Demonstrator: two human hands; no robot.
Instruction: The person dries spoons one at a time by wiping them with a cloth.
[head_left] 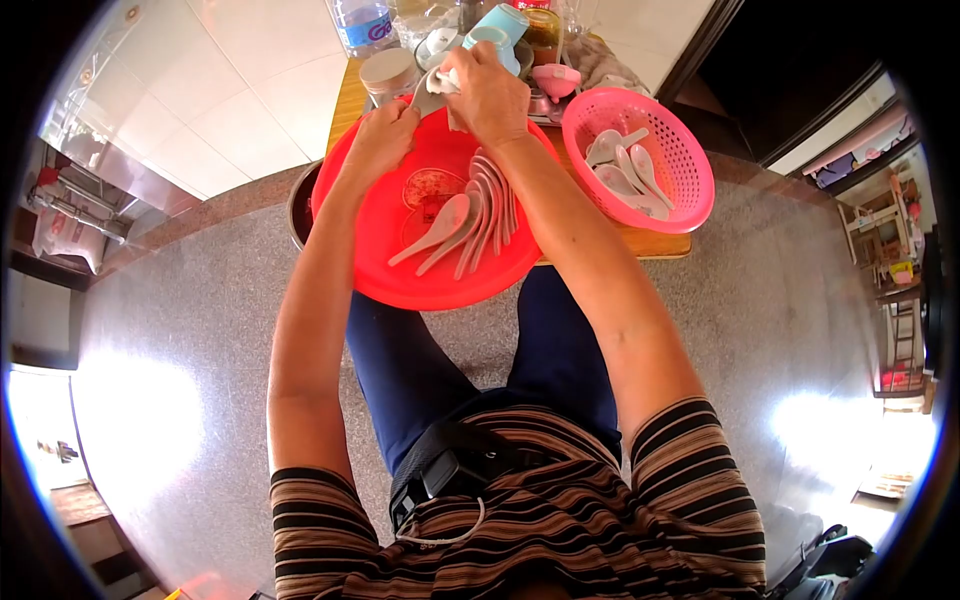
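Observation:
Above the far rim of a red basin (450, 290), my left hand (385, 138) is closed on the handle of a white spoon (428, 98). Pressed to the spoon's bowl end, my right hand (488, 100) holds a white cloth (443, 82) in its closed fingers. Several white spoons (470, 222) lie overlapped in a fan inside the basin, on its right side. A pink colander (690, 200) to the right holds several more white spoons (645, 172).
The basin and colander rest on a wooden table (660, 243). Behind them stand a lidded jar (390, 75), a plastic bottle (362, 25), light blue cups (492, 42), a brown jar (542, 35) and a small pink item (556, 80). A tiled wall rises at the back left.

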